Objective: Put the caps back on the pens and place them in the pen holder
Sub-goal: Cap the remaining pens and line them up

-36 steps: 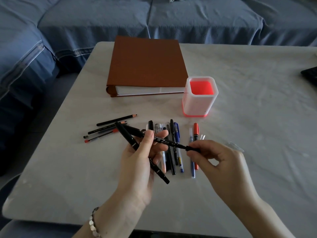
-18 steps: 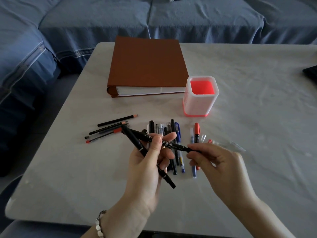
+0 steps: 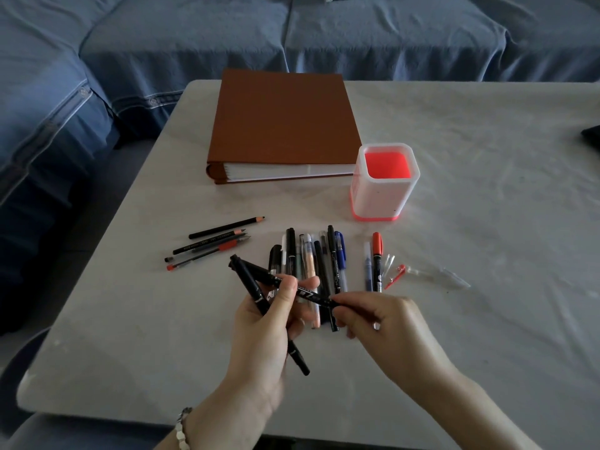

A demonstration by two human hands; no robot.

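Two black pens (image 3: 251, 287) sit crossed in the gripping left hand (image 3: 269, 326); the right hand (image 3: 384, 319) pinches one pen's end. Both hands are nearer than the pen holder (image 3: 383, 196), with loose pens (image 3: 331, 251) on the surface (image 3: 487, 222) between.

This looks like a home living room. A sofa (image 3: 357, 34) draped in a blue cover wraps round two sides of the pale worktop (image 3: 487, 151), and a thick brown album (image 3: 282, 118) lies on it.
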